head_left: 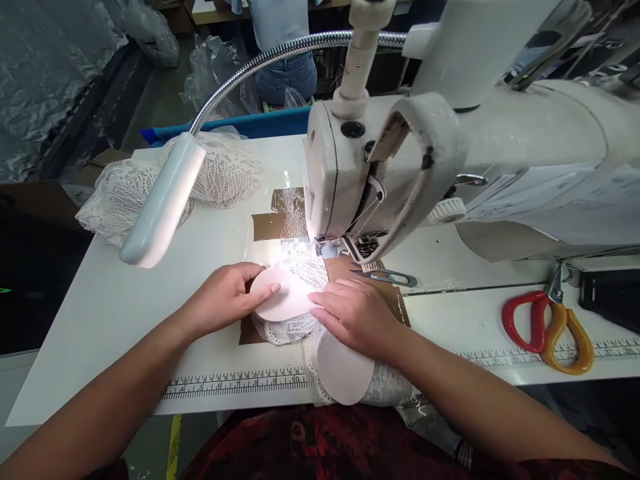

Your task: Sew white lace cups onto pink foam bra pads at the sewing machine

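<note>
Just in front of the sewing machine [345,173], a white bra cup pad [283,300] lies over white lace fabric [305,267]. My left hand [227,297] grips the pad's left edge, thumb on top and fingers beneath. At the pad's right edge my right hand [355,310] pinches pad and lace with its fingertips. A second white cup pad [346,370] rests on lace below my right hand, at the table's front edge. The lace reaches up to the machine's needle area, where the lamp's glare hides detail.
A lamp [165,200] on a bent metal neck hangs over the table's left side. Bundled lace [220,170] lies behind it. Thread snips [390,277] are right of my right hand; scissors [550,327] lie farther right. A measuring tape strip [235,385] runs along the front edge. A person [283,53] sits beyond.
</note>
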### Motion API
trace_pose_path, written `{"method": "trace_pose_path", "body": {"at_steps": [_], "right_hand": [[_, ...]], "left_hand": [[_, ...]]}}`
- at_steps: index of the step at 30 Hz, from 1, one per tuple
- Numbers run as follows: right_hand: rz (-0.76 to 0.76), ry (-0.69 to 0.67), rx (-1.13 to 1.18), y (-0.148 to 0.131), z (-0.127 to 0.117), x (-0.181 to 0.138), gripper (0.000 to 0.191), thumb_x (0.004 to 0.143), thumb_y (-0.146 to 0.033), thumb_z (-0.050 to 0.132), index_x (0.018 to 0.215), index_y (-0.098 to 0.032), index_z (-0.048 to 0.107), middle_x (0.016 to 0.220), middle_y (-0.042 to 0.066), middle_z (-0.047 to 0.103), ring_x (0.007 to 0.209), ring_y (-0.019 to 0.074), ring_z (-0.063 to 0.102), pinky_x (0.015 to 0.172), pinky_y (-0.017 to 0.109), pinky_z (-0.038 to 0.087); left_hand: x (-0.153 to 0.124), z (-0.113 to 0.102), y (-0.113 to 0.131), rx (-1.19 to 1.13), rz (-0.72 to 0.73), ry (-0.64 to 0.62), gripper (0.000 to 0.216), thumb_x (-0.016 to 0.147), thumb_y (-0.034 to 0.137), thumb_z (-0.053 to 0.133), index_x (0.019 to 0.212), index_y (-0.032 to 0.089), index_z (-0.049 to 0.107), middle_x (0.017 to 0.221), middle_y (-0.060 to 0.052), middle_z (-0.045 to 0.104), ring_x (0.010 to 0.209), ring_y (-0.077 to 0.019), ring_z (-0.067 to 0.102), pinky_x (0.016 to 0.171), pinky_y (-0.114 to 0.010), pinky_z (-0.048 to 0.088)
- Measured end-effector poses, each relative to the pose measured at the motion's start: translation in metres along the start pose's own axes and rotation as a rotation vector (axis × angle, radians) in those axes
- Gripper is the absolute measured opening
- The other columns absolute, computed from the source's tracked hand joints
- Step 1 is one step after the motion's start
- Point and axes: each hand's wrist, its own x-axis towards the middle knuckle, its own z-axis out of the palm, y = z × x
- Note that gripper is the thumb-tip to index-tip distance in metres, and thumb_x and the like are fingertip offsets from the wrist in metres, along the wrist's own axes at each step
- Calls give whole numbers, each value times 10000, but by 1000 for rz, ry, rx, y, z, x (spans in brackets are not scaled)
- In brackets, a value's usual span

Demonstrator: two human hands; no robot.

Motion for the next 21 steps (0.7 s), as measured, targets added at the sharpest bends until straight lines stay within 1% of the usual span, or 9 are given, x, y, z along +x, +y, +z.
{"method": "trace_pose_path", "body": {"at_steps": [2,4,6,8,10,12,16,19,21], "right_hand": [[-1,-18,3,-2,2,0,247,906,-313,498,988,-161,675,745,28,633,691,156,500,642,281,321],[-17,-32,5,-2,3,0,250,907,-318,494,1003,-170,671,751,27,634,696,161,499,638,283,314],[-40,-43,5,-2,2,0,251,907,-317,491,1016,-178,670,757,25,634,704,166,500,637,285,311],[-66,-47,9,0,1,-1,254,907,-315,495,1037,-183,668,780,25,639,716,166,505,638,286,313],[-80,-48,24,2,-1,-1,250,905,-313,499,1033,-187,673,780,20,639,719,162,514,644,284,321],[-51,-32,33,4,-2,0,245,912,-298,483,981,-186,689,738,13,630,701,151,518,650,279,331],[104,50,-11,9,-4,0,268,916,-232,447,863,-169,702,673,9,614,641,126,514,631,264,342],[169,94,-67,11,-4,2,239,884,-177,457,923,-173,693,726,15,622,641,120,506,587,255,323],[173,79,-109,11,-2,4,264,852,-124,454,986,-181,675,770,18,617,661,125,497,561,256,298]], "left_hand": [[5,9,0,-337,0,-56,383,804,523,588,755,144,581,703,-4,560,627,-129,525,533,-221,385],[10,16,2,-610,-26,-88,347,764,466,664,811,132,585,727,-5,584,637,-122,545,551,-209,412],[15,22,5,-806,-42,-102,356,723,398,728,920,134,592,797,-17,628,676,-129,581,592,-216,454],[18,26,8,-926,-47,-101,421,694,335,766,1025,143,591,904,-43,661,742,-149,618,663,-245,497],[22,28,9,-955,-63,-103,436,675,310,783,1033,130,609,944,-70,678,769,-170,639,697,-273,518],[25,28,8,-923,-97,-117,422,660,314,792,994,107,636,924,-91,693,761,-189,651,687,-289,528],[29,22,4,-838,-142,-139,417,664,336,782,984,105,650,891,-90,705,732,-195,659,644,-285,530],[31,18,5,-786,-101,-185,381,700,349,745,987,122,638,868,-69,702,714,-185,654,622,-273,523],[32,16,7,-721,-65,-204,352,725,354,716,981,129,631,845,-59,696,694,-178,647,599,-265,515]]}}
